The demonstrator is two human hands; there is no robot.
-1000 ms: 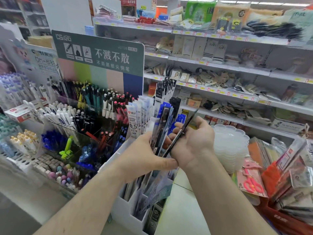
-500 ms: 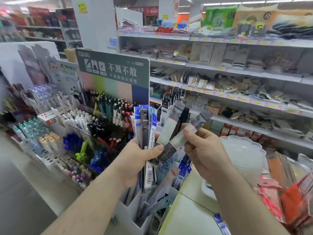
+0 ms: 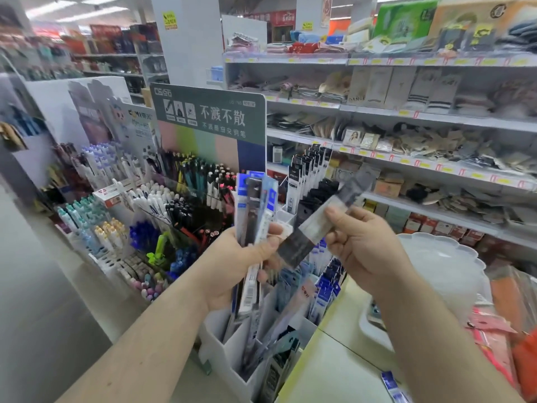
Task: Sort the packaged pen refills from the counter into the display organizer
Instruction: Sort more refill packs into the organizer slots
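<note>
Right hand (image 3: 367, 248) raised refill pack (image 3: 319, 225) | blurred label unreadable

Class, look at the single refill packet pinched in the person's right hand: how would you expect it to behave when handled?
Held only near its middle by the right hand, the single refill packet stays straight, so it is probably fairly stiff. Two fingertips carry it, so it is likely light. Its wrapper looks glossy, so it may slip.

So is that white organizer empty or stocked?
Stocked: the white display organizer has refill packets standing in its compartments.
</note>
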